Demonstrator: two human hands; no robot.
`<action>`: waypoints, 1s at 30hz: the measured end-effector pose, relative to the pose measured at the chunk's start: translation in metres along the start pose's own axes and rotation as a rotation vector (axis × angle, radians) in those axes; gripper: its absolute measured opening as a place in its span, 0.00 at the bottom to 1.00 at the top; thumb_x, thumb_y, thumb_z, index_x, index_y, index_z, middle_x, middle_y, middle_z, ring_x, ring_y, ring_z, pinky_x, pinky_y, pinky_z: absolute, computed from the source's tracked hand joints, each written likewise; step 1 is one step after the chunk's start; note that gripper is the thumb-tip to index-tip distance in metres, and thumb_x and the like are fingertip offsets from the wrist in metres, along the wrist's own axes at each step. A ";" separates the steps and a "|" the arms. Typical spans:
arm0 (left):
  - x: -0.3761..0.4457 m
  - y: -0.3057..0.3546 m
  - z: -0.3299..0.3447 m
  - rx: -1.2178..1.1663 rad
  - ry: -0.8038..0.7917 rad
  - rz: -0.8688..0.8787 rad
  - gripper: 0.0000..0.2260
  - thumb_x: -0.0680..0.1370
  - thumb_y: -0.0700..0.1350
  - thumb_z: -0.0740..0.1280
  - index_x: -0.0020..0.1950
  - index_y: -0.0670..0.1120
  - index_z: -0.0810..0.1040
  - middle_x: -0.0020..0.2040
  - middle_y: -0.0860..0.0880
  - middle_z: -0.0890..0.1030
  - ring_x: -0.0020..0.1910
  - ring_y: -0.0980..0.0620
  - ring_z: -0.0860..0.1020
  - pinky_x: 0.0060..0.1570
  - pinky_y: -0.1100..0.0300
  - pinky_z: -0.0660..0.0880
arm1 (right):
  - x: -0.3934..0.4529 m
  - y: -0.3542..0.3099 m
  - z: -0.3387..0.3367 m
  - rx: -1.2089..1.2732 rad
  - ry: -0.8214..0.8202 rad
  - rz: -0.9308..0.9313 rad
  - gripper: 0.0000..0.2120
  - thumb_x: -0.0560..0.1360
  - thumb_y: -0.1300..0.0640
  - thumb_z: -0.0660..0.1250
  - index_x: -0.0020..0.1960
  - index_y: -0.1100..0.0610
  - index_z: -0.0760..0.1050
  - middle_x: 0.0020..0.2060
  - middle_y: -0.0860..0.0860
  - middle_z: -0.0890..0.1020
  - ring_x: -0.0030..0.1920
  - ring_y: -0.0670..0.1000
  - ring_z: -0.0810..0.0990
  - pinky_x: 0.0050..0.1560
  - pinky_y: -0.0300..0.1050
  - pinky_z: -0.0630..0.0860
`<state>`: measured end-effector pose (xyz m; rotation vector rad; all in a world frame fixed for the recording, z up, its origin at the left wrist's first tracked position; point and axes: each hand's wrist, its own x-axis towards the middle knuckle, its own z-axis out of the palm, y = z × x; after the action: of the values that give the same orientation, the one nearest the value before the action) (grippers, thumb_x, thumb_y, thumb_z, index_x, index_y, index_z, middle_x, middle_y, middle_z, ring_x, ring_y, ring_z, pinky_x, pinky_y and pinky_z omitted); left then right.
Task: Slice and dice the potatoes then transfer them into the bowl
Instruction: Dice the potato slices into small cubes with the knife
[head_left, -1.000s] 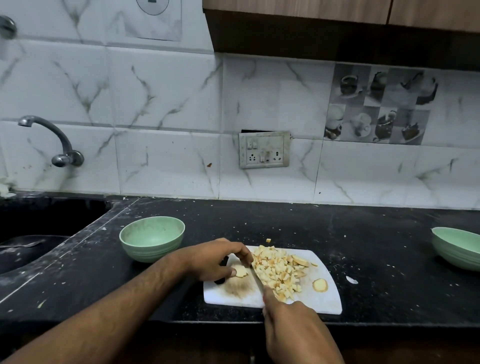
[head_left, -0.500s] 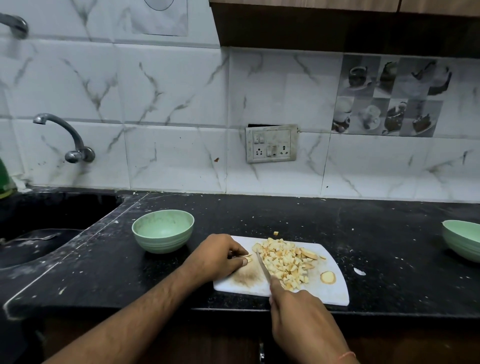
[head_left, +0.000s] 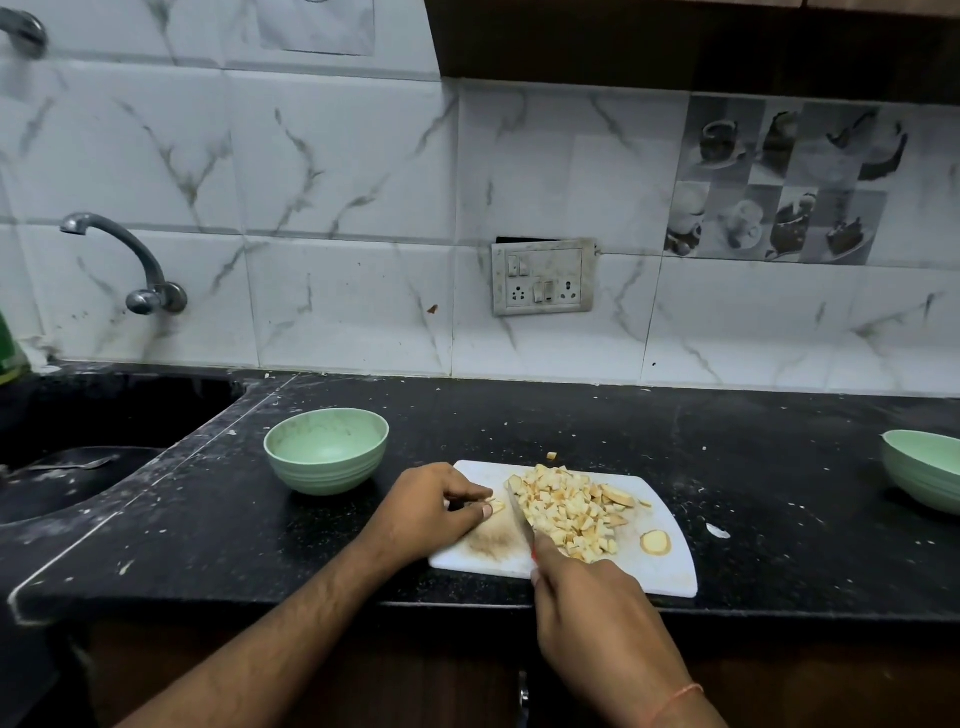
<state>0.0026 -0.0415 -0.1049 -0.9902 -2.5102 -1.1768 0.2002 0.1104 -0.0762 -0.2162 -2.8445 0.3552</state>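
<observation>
Head view, lower centre of the frame: my right hand (head_left: 592, 597) is curled round the handle of the knife (head_left: 521, 519), with the blade running up and away from me across the white cutting board (head_left: 670, 561). The blade sits between the big heap of diced potato (head_left: 566, 509) on its right and the last small potato piece (head_left: 496, 506) on its left. My left hand (head_left: 423, 512) pinches that piece between thumb and fingertips, right beside the blade.

The risk I see is in that closeness: the piece is tiny, my fingertips are nearly touching the steel, and a slip could bring the edge onto a finger. The heap also reaches the board's upper edge, so a careless sweep could push cubes onto the black counter (head_left: 519, 415). One cube (head_left: 551, 455) already lies just off the board there.

Counting: one knife, one board, one heap of dice, one small piece under my left hand, one round end slice (head_left: 654, 543) lying apart at the board's right. There are two green bowls, the near bowl (head_left: 326, 449) left of the board and the far bowl (head_left: 922, 475) at the right edge of the frame. No potato shows in the near one; the far one's inside is mostly out of sight.
</observation>
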 end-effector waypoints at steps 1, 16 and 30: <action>0.000 -0.001 0.001 -0.003 0.002 0.004 0.09 0.76 0.55 0.78 0.56 0.60 0.89 0.50 0.59 0.83 0.51 0.61 0.82 0.56 0.59 0.80 | 0.001 -0.001 0.001 0.002 0.009 -0.001 0.25 0.85 0.47 0.52 0.82 0.48 0.58 0.51 0.53 0.84 0.53 0.55 0.81 0.49 0.52 0.73; 0.007 -0.004 0.007 0.124 -0.006 0.078 0.10 0.80 0.55 0.72 0.61 0.60 0.87 0.50 0.61 0.83 0.53 0.59 0.79 0.59 0.54 0.78 | 0.009 -0.004 0.002 0.029 0.059 -0.006 0.25 0.85 0.45 0.51 0.81 0.44 0.56 0.49 0.50 0.84 0.51 0.53 0.81 0.47 0.51 0.74; 0.008 -0.008 0.008 0.005 0.053 -0.003 0.03 0.75 0.52 0.80 0.48 0.58 0.90 0.44 0.59 0.86 0.48 0.60 0.83 0.54 0.53 0.79 | 0.033 -0.023 0.015 -0.149 -0.032 -0.022 0.28 0.83 0.54 0.54 0.83 0.50 0.54 0.51 0.54 0.81 0.53 0.58 0.79 0.42 0.49 0.67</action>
<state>-0.0075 -0.0355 -0.1118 -0.9419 -2.4730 -1.1809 0.1620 0.0914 -0.0763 -0.2101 -2.9049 0.1431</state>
